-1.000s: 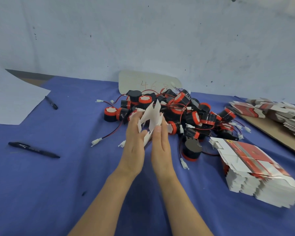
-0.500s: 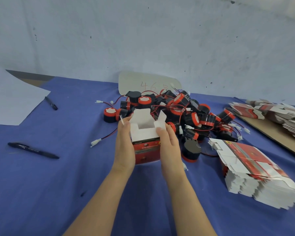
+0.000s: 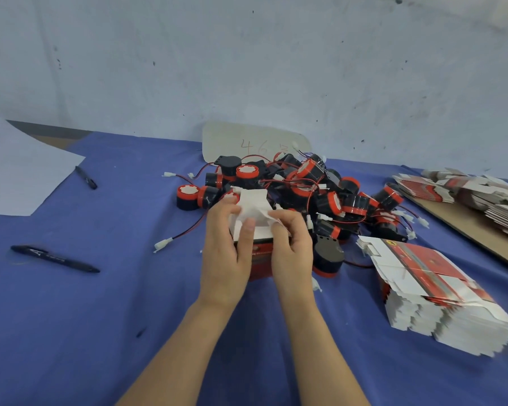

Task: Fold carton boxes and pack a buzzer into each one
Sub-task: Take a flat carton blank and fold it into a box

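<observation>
Head view, blue tablecloth [image 3: 71,332], grey wall [image 3: 247,60]

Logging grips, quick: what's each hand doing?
Left hand: closed on the red and white carton box.
Right hand: closed on the same box.

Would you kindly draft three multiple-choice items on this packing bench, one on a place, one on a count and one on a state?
1. Where does the stack of flat cartons nearest the person lie?
A. right of the hands
B. left of the hands
C. behind the buzzers

2. How many pens lie on the blue cloth?
A. one
B. two
C. four

3. What state is the carton in the hands in?
A. still flat
B. opened up, white flaps being folded
C. closed and set aside

Answers: 1 A, it sits right of the right hand. 2 B, a near pen and a far pen. 3 B, the left hand and right hand press its flaps.
</observation>
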Demonstrator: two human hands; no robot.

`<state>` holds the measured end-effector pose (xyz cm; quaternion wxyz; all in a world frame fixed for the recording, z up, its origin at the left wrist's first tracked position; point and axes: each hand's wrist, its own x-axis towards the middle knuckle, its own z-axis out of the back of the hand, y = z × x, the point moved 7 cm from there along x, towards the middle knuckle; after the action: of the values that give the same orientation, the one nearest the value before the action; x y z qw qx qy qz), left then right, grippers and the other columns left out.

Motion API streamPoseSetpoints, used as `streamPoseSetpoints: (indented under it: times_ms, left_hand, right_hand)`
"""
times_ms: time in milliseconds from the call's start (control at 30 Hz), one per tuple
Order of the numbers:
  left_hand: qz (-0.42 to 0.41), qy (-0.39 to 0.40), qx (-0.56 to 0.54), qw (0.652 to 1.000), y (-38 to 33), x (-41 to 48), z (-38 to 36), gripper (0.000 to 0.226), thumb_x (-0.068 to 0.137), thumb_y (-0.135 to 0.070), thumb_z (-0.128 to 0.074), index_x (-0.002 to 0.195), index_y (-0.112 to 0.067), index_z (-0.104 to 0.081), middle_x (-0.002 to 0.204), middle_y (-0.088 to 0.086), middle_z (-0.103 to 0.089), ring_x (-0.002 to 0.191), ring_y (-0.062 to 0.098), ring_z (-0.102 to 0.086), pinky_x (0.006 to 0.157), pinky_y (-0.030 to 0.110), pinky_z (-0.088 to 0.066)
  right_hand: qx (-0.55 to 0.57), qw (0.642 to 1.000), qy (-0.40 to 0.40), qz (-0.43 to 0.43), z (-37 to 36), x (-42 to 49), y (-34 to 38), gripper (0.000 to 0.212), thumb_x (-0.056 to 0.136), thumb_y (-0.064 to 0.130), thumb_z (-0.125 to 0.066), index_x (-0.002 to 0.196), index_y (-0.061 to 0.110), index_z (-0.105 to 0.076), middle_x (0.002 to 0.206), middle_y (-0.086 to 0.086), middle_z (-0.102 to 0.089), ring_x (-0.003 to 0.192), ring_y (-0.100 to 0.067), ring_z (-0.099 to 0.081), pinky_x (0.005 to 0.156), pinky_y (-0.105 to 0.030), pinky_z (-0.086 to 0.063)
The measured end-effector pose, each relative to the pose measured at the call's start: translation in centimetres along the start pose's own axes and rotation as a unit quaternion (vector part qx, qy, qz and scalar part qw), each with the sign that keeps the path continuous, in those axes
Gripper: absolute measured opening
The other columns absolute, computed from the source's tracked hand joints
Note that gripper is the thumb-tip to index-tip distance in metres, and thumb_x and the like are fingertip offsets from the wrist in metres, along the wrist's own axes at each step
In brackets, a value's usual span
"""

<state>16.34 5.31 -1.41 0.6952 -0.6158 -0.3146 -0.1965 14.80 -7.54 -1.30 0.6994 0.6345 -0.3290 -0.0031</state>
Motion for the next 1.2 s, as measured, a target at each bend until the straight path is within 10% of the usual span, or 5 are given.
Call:
streamPoseSetpoints:
  times_ms: [400, 667, 833, 1033, 1200]
  left_hand:
    - [0.062, -0.002, -0.008, 0.998, 0.9, 0.9, 0.7, 0.040, 0.096, -0.042, -0.033, 0.075, -0.019, -0.057, 0.111, -0.012, -0.057, 0.101, -0.004, -0.055, 0.080, 0.004, -0.039]
    - [0.051, 0.054, -0.013, 0.997, 0.4, 0.7, -0.1, 0.056, 0.080, -0.056, -0.058, 0.125, -0.025, -0.046, 0.128, -0.014, -0.049, 0.119, 0.000, -0.048, 0.094, 0.009, -0.039]
    - [0.197, 0.145, -0.052, 0.968, 2.3, 0.2, -1.2, 0.042, 0.072, -0.060, -0.065, 0.109, -0.041, -0.057, 0.102, -0.012, -0.067, 0.084, -0.004, -0.065, 0.063, 0.010, -0.050]
    - [0.231, 0.140, -0.120, 0.955, 2.4, 0.9, -0.1, 0.043, 0.061, -0.059, -0.067, 0.101, -0.044, -0.065, 0.098, -0.018, -0.070, 0.087, 0.000, -0.068, 0.065, 0.015, -0.053]
    - [0.244, 0.124, -0.142, 0.951, 2.8, 1.5, 0.9, 0.043, 0.062, -0.058, -0.069, 0.102, -0.043, -0.067, 0.100, -0.016, -0.070, 0.088, 0.004, -0.069, 0.068, 0.021, -0.055]
  right_hand:
    - [-0.108, 0.991, 0.081, 0.021, -0.4, 0.2, -0.2, 0.040, 0.093, 0.031, -0.058, 0.067, 0.001, -0.065, 0.105, 0.014, -0.057, 0.094, 0.006, -0.054, 0.074, -0.008, -0.041]
    - [0.002, 0.990, -0.120, -0.070, 3.1, 0.6, -1.2, 0.060, 0.092, 0.052, -0.049, 0.044, 0.019, -0.037, 0.068, -0.003, -0.049, 0.068, -0.017, -0.047, 0.068, -0.031, -0.039]
    - [-0.003, 0.986, -0.129, -0.101, 3.3, 0.8, -2.2, 0.043, 0.093, 0.046, -0.053, 0.057, 0.026, -0.039, 0.057, 0.009, -0.044, 0.051, -0.007, -0.044, 0.055, -0.027, -0.039]
    - [0.008, 0.998, -0.028, -0.048, 2.6, 1.4, -1.4, 0.036, 0.097, 0.030, -0.052, 0.132, 0.026, -0.047, 0.102, -0.001, -0.061, 0.090, -0.007, -0.060, 0.076, -0.019, -0.050]
    - [0.057, 0.995, 0.062, -0.060, 0.6, 0.9, -1.2, 0.023, 0.097, 0.032, -0.051, 0.097, 0.020, -0.070, 0.089, 0.014, -0.068, 0.085, -0.003, -0.064, 0.069, -0.017, -0.050]
